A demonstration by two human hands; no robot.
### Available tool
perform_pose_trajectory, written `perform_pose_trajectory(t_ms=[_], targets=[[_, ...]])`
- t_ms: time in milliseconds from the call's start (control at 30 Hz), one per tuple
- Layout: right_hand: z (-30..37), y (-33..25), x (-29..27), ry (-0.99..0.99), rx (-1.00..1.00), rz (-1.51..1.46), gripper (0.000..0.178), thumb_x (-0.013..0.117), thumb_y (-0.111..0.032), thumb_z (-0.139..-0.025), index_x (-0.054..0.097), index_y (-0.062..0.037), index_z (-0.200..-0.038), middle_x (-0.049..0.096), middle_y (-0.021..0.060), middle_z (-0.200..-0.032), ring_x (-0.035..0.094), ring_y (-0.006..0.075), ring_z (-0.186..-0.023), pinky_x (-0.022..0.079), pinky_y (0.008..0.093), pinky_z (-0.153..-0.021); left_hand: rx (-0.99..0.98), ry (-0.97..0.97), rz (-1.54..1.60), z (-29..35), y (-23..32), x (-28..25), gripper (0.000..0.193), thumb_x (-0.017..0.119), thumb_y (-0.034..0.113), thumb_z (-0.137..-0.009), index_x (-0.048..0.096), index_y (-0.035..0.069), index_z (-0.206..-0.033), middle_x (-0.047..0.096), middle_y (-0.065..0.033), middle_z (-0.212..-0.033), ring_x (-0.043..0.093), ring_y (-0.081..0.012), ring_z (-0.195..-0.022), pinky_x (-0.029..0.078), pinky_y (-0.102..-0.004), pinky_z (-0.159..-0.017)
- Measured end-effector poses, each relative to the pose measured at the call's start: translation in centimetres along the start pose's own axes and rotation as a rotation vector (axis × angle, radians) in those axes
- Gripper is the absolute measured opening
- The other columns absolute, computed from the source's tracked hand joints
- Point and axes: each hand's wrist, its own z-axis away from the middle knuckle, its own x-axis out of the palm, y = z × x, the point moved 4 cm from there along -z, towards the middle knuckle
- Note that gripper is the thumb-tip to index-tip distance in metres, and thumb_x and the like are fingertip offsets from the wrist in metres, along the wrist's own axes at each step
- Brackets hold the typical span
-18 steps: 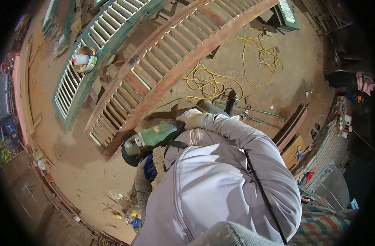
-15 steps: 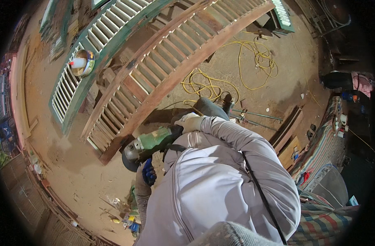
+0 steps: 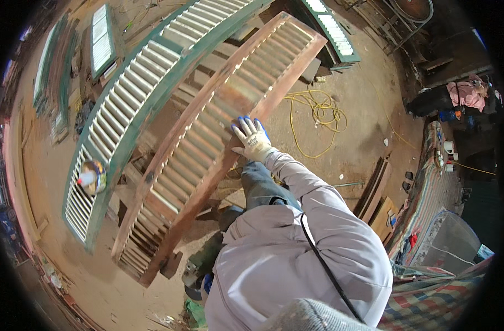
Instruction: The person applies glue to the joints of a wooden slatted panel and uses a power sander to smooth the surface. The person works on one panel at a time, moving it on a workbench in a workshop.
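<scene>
Brown shutter [image 3: 177,172] lies aslant in front of me as I look down from my head, its near end low on the left and its far end up on the right. My right hand [image 3: 256,144] lies on its near rail, about midway along, palm down. The fingers [image 3: 245,126] are spread wide, blue tips pointing away from me, the thumb stuck out to the left. Slats [image 3: 199,144] run just to the left of those fingertips, and a solid panel [image 3: 238,95] sits just ahead of them.

Low at my left side, only a bit of blue glove shows of my left hand [image 3: 208,283], beside the grinder [image 3: 201,260]. My jacket [image 3: 285,267] hides the rest, so I cannot tell how those fingers are set. The grinder is near the shutter's low end but apart from it; a wood block [image 3: 171,265] juts from under that end.

Beyond, a green shutter [image 3: 169,44] lies alongside, with a can [image 3: 102,175] on it and a bottle [image 3: 88,178] tilted in the can. Yellow cable [image 3: 324,114] loops over the floor [image 3: 368,99] to the right of my hand.
</scene>
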Motion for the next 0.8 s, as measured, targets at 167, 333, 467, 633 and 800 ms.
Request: perform_pose_trajectory(t_ms=[167,333,467,633,800], targets=[[-0.6,7.6,1.1,-0.025,-0.353,-0.105,0.087,0.068,-0.058,-0.081,0.041,-0.0177,-0.153,0.038,0.0142,-0.158,0.035,0.0339,-0.147,0.025,0.0543,-0.121,0.023,0.053,-0.001,0.3,1.1,9.3,0.023,0.053,0.027,-0.105,0.051,0.022,-0.083,0.041,0.009,-0.063,0.039,-0.0051,-0.049,0.035,-0.0212,-0.045],[-0.4,13.0,0.4,-0.021,-0.516,0.025,0.088,0.07,-0.054,-0.076,0.041,-0.0197,-0.152,0.04,0.0098,-0.158,0.037,0.0276,-0.147,0.025,0.0514,-0.12,0.023,0.069,0.018,0.4,1.1,16.2,0.023,0.053,0.027,-0.105,0.051,0.022,-0.082,0.041,0.009,-0.063,0.04,-0.0051,-0.049,0.035,-0.0211,-0.045],[-1.4,18.9,-1.0,-0.087,-0.369,-0.052,0.096,0.068,-0.064,-0.076,0.039,-0.0143,-0.153,0.038,0.0105,-0.159,0.036,0.0287,-0.148,0.024,0.0516,-0.122,0.016,0.091,0.04,0.5,0.6,19.4,0.023,0.054,0.027,-0.105,0.051,0.022,-0.082,0.042,0.0091,-0.062,0.04,-0.005,-0.049,0.036,-0.021,-0.045],[-4.8,28.2,-3.4,0.039,0.198,0.106,0.1,0.06,-0.07,-0.082,0.036,-0.0044,-0.154,0.039,0.0204,-0.156,0.035,0.0391,-0.146,0.022,0.0538,-0.121,-0.003,0.109,0.058,0.3,-0.1,22.2,0.024,0.054,0.026,-0.104,0.052,0.022,-0.081,0.042,0.0091,-0.062,0.041,-0.005,-0.049,0.036,-0.0208,-0.045],[-8.1,33.2,-4.2,0.016,0.433,0.148,0.098,0.045,-0.071,-0.093,0.023,-0.0031,-0.16,0.022,0.0211,-0.166,0.02,0.0388,-0.153,0.014,0.0546,-0.123,-0.003,0.115,0.066,0.4,-0.4,23.7,0.024,0.055,0.026,-0.104,0.052,0.021,-0.081,0.043,0.0092,-0.062,0.042,-0.0049,-0.049,0.037,-0.0207,-0.045]])
